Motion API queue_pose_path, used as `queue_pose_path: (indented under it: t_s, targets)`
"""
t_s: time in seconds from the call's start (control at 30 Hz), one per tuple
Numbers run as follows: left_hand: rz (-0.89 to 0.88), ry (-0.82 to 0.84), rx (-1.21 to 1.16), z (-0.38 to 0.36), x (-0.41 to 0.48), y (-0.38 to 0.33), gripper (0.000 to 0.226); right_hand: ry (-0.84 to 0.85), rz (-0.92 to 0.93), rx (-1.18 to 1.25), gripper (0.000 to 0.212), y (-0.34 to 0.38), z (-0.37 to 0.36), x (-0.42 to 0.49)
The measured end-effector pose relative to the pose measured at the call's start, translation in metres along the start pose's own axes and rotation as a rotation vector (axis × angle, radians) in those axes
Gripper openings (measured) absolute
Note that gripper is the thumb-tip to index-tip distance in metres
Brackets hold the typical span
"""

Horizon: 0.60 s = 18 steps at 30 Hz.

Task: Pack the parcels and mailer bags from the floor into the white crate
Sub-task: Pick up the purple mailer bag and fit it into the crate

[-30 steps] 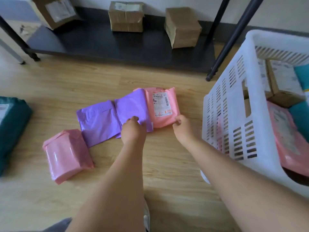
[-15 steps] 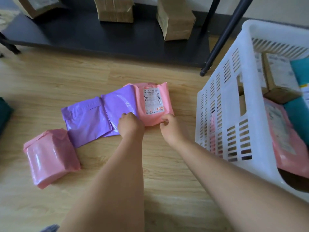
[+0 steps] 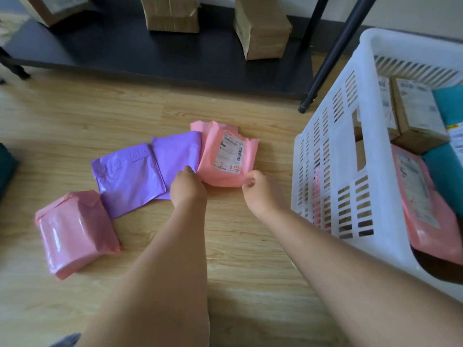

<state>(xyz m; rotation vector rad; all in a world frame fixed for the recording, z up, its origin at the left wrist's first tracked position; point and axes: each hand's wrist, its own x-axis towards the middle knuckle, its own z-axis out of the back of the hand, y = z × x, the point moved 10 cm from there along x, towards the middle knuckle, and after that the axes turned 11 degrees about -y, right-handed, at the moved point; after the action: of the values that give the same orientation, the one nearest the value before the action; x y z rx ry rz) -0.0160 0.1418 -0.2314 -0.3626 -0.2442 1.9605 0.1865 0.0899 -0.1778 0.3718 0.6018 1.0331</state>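
Note:
A pink mailer bag with a white label (image 3: 226, 152) lies on the wooden floor, its near edge raised a little. My left hand (image 3: 188, 185) pinches its near left corner and my right hand (image 3: 259, 189) pinches its near right corner. Beside it to the left lie two purple mailer bags (image 3: 175, 154) (image 3: 127, 176), the nearer one partly under my left hand. A plump pink bag (image 3: 75, 230) sits further left. The white crate (image 3: 333, 171) stands at the right and holds pink and teal bags and brown parcels.
A low black shelf (image 3: 155, 53) at the back carries three brown parcels (image 3: 261, 26). Two black slanted poles (image 3: 325, 61) come down near the crate's far corner. A dark teal bag (image 3: 6, 169) shows at the left edge.
Both hands have closed in on the labelled pink bag's near corners and its near edge has lifted. The left hand has shifted right off the purple bag.

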Motion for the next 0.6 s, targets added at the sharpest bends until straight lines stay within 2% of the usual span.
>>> queue_pose_path:
  t_s: [0.3, 0.4, 0.6]
  targets:
    - [0.035, -0.172, -0.121, 0.084, -0.001, -0.005, 0.033, -0.019, 0.064, 0.042, 0.037, 0.030, 0.022, -0.019]
    - [0.010, -0.185, -0.196, 0.125, -0.005, -0.019, 0.031, -0.031, 0.104, 0.064, 0.039, 0.050, 0.048, -0.032]
    - [-0.017, -0.141, -0.490, 0.194, -0.041, -0.062, 0.029, -0.117, 0.189, 0.197, 0.035, 0.076, 0.123, -0.064]
